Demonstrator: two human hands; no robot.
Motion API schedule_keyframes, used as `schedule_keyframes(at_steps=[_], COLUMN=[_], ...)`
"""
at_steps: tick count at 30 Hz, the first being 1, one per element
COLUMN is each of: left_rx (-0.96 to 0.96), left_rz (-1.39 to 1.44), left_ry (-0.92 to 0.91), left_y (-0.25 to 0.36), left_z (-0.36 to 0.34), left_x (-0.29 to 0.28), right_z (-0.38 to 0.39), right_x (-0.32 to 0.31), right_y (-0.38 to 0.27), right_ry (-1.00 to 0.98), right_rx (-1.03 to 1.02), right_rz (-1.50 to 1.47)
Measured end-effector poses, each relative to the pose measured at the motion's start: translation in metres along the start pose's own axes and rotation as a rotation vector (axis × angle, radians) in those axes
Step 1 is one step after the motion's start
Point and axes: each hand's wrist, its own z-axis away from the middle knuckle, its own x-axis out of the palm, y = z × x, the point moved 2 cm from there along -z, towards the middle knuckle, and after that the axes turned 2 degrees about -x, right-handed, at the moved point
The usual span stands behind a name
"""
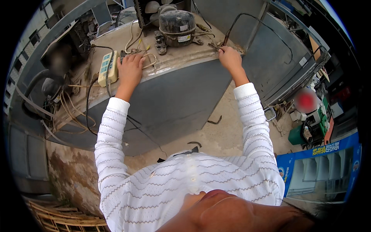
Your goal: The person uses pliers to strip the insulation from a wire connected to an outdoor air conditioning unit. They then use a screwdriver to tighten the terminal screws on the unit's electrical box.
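Note:
A black dome-shaped compressor (pixel 176 29) with pale labels stands on the worn bench top (pixel 185 54). My left hand (pixel 130 69) rests at the bench's near edge, between a cream power strip (pixel 107 69) and the compressor. Its fingers lie apart over some thin wires; a pale cable (pixel 154 61) loops beside them. At the bench's right end my right hand (pixel 231 60) is closed, thumb and fingers pinched round a small dark metal piece (pixel 213 46) whose kind I cannot make out. Dark tubing (pixel 232 29) rises just behind that hand.
Another dark machine with thick black hose (pixel 34 83) sits on the left, among loose cords (pixel 71 108). A grey metal panel (pixel 170 104) hangs below the bench edge. To the right are a grey cabinet (pixel 266 73), a green bin (pixel 296 135) and a blue-framed display case (pixel 319 170).

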Motion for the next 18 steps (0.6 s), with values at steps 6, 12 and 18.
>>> schedule_keyframes(at_steps=[6, 12, 18], left_rx=[-0.163, -0.130, -0.131], left_rz=[0.314, 0.130, 0.091], left_ry=[0.071, 0.071, 0.085], left_y=[0.005, 0.014, 0.014], left_z=[-0.003, 0.005, 0.008], left_x=[-0.008, -0.013, -0.018], right_z=[0.006, 0.002, 0.010], right_x=[0.003, 0.009, 0.008], right_y=[-0.002, -0.014, -0.025], right_ry=[0.133, 0.113, 0.110], right_rx=[-0.112, -0.146, -0.175], right_rz=[-0.174, -0.088, -0.015])
